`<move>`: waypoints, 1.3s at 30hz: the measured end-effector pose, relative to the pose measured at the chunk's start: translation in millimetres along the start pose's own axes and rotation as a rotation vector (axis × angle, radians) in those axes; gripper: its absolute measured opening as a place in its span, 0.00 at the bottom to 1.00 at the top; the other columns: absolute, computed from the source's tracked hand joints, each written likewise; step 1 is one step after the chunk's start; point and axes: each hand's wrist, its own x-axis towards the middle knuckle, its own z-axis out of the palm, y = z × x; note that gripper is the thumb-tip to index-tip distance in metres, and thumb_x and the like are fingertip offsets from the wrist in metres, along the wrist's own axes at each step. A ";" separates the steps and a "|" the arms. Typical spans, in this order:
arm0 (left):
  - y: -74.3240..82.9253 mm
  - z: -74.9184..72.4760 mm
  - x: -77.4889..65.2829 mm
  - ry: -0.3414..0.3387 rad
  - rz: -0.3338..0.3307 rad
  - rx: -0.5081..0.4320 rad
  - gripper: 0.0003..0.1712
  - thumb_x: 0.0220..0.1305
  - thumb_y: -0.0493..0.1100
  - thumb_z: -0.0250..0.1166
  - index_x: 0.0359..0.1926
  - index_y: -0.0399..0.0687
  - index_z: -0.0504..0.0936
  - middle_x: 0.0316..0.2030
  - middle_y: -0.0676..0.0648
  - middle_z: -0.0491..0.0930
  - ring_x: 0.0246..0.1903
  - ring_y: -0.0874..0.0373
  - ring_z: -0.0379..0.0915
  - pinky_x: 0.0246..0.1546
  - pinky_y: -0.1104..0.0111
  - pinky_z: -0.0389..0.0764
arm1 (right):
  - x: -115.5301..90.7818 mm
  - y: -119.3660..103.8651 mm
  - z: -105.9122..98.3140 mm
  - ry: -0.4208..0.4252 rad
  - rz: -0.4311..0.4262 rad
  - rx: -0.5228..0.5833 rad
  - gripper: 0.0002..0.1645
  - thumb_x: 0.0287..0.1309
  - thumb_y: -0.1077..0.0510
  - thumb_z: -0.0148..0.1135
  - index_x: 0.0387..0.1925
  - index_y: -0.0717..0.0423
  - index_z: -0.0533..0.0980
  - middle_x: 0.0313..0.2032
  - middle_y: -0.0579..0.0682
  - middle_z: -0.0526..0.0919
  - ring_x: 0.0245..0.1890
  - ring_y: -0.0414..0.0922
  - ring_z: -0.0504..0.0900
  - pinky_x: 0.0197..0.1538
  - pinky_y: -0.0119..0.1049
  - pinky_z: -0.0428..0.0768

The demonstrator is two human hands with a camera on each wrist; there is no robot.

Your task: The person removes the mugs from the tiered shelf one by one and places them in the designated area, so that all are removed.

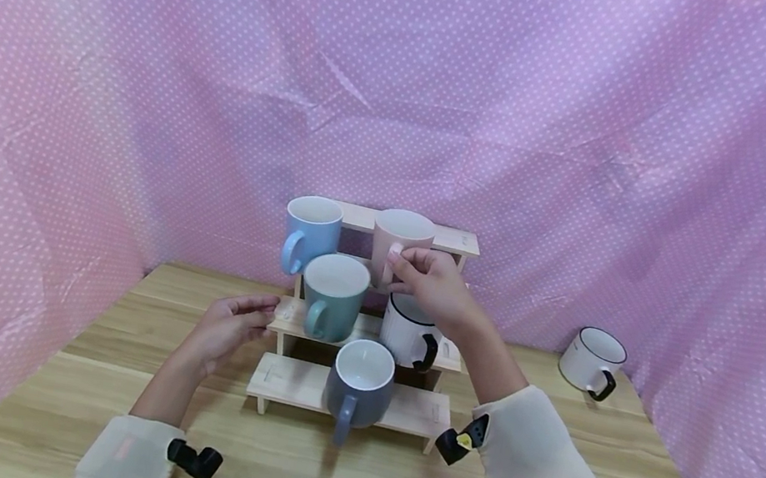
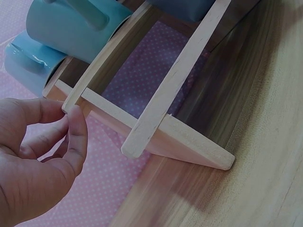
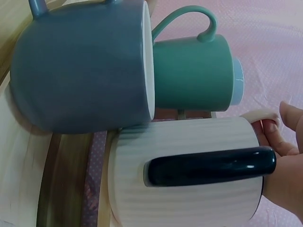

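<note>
My right hand [image 1: 438, 291] pinches the handle of a pink mug [image 1: 381, 243] at the top tier of a stepped wooden shelf [image 1: 287, 379]. In the right wrist view, a white mug with a black handle [image 3: 199, 137] covers most of the pink one. At the left end of the middle board, my left hand [image 1: 223, 331] pinches the wood between thumb and finger, as the left wrist view shows. A light blue mug [image 1: 319, 232] stands top left, and a green mug [image 1: 346, 300] beside the white one on the middle tier. A grey-blue mug [image 1: 366, 405] occupies the bottom tier.
Another white mug with a black handle [image 1: 583, 361] stands apart at the right on the wood-grain table [image 1: 282, 476]. Pink dotted cloth [image 1: 412, 66] hangs behind and at both sides.
</note>
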 end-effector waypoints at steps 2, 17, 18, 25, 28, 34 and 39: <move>0.3 -0.1 0.0 -0.001 0.000 0.000 0.26 0.74 0.32 0.59 0.69 0.26 0.69 0.63 0.35 0.72 0.47 0.63 0.79 0.49 0.73 0.85 | 1.4 0.3 1.6 -0.001 -0.017 0.043 0.17 0.78 0.53 0.55 0.40 0.66 0.77 0.41 0.54 0.79 0.54 0.57 0.83 0.65 0.50 0.80; 0.0 -1.3 -0.1 -0.011 0.005 -0.016 0.26 0.74 0.31 0.58 0.69 0.26 0.68 0.63 0.35 0.71 0.47 0.63 0.78 0.48 0.73 0.84 | 4.0 -5.8 11.5 0.061 -0.033 0.178 0.24 0.79 0.52 0.51 0.35 0.71 0.74 0.41 0.56 0.76 0.47 0.53 0.81 0.56 0.49 0.85; 0.0 -1.5 -0.2 -0.012 0.004 -0.015 0.26 0.74 0.31 0.58 0.69 0.26 0.68 0.63 0.35 0.71 0.47 0.63 0.78 0.48 0.73 0.84 | 4.1 -5.8 11.8 0.066 -0.033 0.183 0.24 0.79 0.52 0.51 0.35 0.71 0.73 0.41 0.56 0.76 0.47 0.53 0.81 0.56 0.49 0.85; 0.0 -2.3 0.1 -0.012 0.002 -0.017 0.26 0.74 0.32 0.58 0.69 0.26 0.67 0.64 0.34 0.71 0.47 0.63 0.79 0.48 0.73 0.84 | 3.7 -7.1 14.6 0.133 -0.026 0.226 0.22 0.79 0.54 0.52 0.38 0.72 0.74 0.43 0.55 0.77 0.44 0.53 0.82 0.54 0.48 0.87; -0.3 -2.4 0.1 -0.010 0.004 -0.017 0.26 0.74 0.31 0.58 0.69 0.25 0.68 0.64 0.34 0.71 0.47 0.63 0.79 0.48 0.73 0.85 | 3.8 -7.1 15.7 0.163 -0.031 0.230 0.21 0.78 0.54 0.53 0.39 0.71 0.75 0.42 0.55 0.77 0.44 0.53 0.82 0.54 0.48 0.87; -1.0 -1.6 0.4 -0.010 -0.004 -0.021 0.26 0.74 0.30 0.57 0.69 0.25 0.68 0.64 0.35 0.71 0.48 0.63 0.78 0.49 0.72 0.85 | 3.6 -5.9 14.4 0.232 -0.081 0.227 0.16 0.78 0.56 0.54 0.38 0.67 0.76 0.40 0.54 0.77 0.45 0.49 0.80 0.54 0.48 0.87; 0.0 -0.1 0.9 -0.007 -0.005 -0.014 0.25 0.74 0.30 0.56 0.69 0.26 0.68 0.64 0.35 0.70 0.50 0.63 0.77 0.49 0.72 0.84 | 2.0 -8.0 9.8 0.259 -0.144 0.201 0.17 0.77 0.56 0.55 0.40 0.69 0.77 0.38 0.53 0.79 0.42 0.50 0.81 0.51 0.49 0.88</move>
